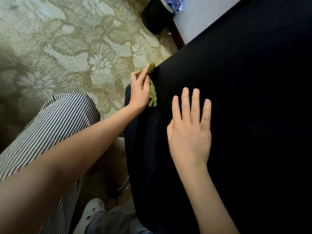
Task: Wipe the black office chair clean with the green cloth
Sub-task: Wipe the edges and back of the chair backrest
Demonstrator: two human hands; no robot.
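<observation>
Beige floral-patterned carpet [67, 48] underfoot. I see black fabric office chair [244, 98] filling 3 o'clock side. Left hand [141, 92] grasps crumpled green cloth [153, 96] against chair edge, 11 o'clock of right hand [190, 132], which lies flat on chair, fingers straight.

Left forearm [76, 146] comes in from the lower left, stretched toward mid-frame, and my left hand [141, 92] has its fingers clamped on the green cloth [152, 93]. Right hand [190, 132] sits dead centre, palm down, fingers straight and slightly spread, with the right forearm [207, 196] running off the bottom edge.
</observation>
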